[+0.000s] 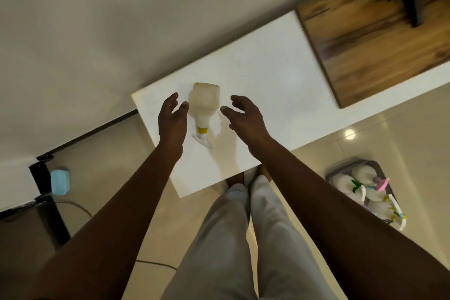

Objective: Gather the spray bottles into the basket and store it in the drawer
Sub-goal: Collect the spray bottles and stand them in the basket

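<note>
A translucent spray bottle with a yellow collar and white trigger lies on its side on the white table, nozzle toward me. My left hand hovers just left of the bottle, fingers relaxed and holding nothing. My right hand hovers just right of it, fingers loosely curved and holding nothing. On the floor at the right stands a dark wire basket with several spray bottles inside, their triggers green, pink and yellow.
A wooden board lies on the table's far right. A dark table leg and a light blue object are at the left on the floor. A cable runs across the tiles. My legs stand against the table's near edge.
</note>
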